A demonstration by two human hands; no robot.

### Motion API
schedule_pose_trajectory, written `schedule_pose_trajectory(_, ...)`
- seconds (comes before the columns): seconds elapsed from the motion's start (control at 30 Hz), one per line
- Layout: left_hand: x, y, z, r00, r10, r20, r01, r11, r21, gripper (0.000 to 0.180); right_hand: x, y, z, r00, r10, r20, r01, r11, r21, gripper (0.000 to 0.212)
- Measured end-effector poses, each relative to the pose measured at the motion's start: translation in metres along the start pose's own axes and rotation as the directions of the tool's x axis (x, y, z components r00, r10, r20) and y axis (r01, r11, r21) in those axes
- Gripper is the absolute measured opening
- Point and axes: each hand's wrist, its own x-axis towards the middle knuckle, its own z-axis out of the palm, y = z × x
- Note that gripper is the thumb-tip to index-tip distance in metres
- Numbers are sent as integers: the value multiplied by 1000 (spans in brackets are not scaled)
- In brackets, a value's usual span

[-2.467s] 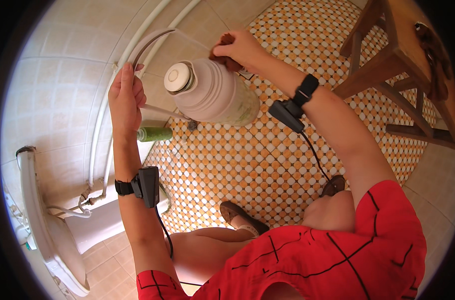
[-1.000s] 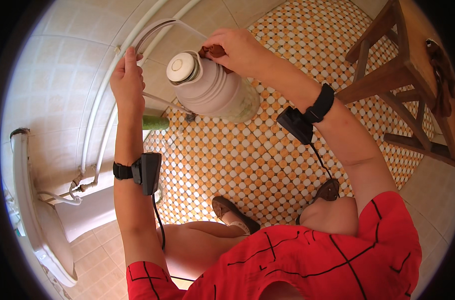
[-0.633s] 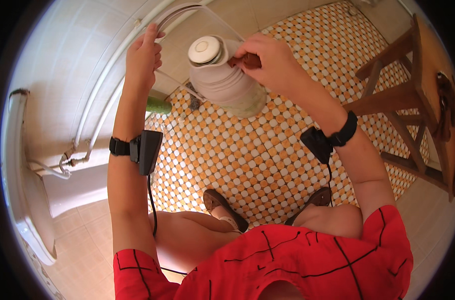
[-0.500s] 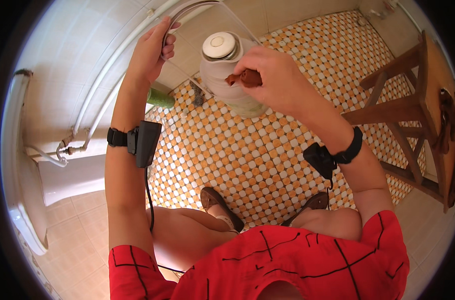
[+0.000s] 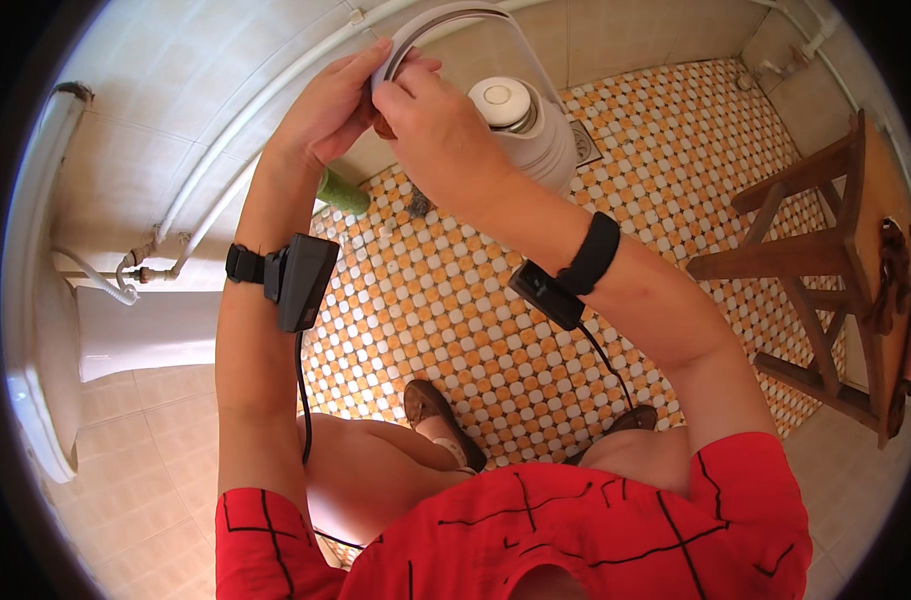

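Note:
A pale thermos flask (image 5: 550, 150) with a round white lid (image 5: 499, 102) stands on the tiled floor beyond my feet, its lower part hidden behind my right forearm. Its tall arched carrying handle (image 5: 515, 30) rises over the lid and curves to the left. My left hand (image 5: 327, 108) grips the left side of this handle near its bend. Close against it, my right hand (image 5: 443, 135) has its fingers closed around a reddish-brown cloth (image 5: 381, 127) at the same stretch of handle. Only a small bit of the cloth shows between the two hands.
A wooden stool (image 5: 851, 235) stands at the right with a dark brown cloth (image 5: 889, 275) on it. Left of the flask is a green cylinder (image 5: 343, 192). White pipes (image 5: 210, 150) run along the left wall, and a square drain (image 5: 583, 143) lies beside the flask.
My right hand has moved left with the cloth, from the flask's body up to the handle beside my left hand. In the picture, the flask sits slightly farther right.

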Motion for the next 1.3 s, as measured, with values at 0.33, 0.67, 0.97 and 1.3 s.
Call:
schedule_pose_trajectory(0.33, -3, -6, 8, 996, -4, -90, 0, 999, -48, 39, -10, 8, 4, 988, -151, -21, 150, 987, -64, 18)
schedule_pose_trajectory(0.67, -6, -4, 17, 986, 56, -155, -56, 998, 4, 41, -29, 5, -4, 986, -152, 74, 160, 981, -109, 10)
schedule_pose_trajectory(0.97, -7, -7, 15, 981, 59, -182, -60, 998, 0, 39, -51, 4, -7, 972, -214, 101, 228, 959, -165, 11)
schedule_pose_trajectory(1.3, -7, -6, 6, 990, 59, -127, -53, 997, 48, 40, -92, -14, -40, 886, -55, 461, 187, 951, -245, 16)
